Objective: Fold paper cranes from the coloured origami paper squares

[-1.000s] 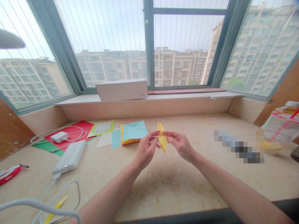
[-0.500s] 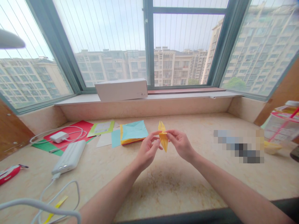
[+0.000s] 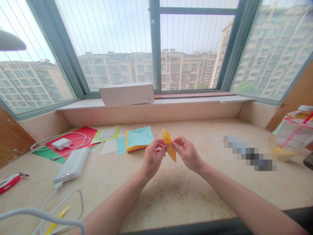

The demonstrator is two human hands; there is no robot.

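Pinching yellow paper (image 3: 168, 138), cup (image 3: 298, 140) (red straw (image 3: 294, 133) inside)

You are holding folded yellow paper (image 3: 172, 152), its matt faces showing sharp creases. Below, the countertop (image 3: 186, 199) is looking smooth and stone-like. The power bank (image 3: 72, 164) is showing smooth white plastic; the top blue sheet (image 3: 140, 136) is showing matt, creased paper; the side panel (image 3: 13, 133) is resembling wood.

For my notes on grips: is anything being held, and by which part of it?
A folded yellow paper is held near the middle of its length, the left hand at its left side, the right hand at its right.
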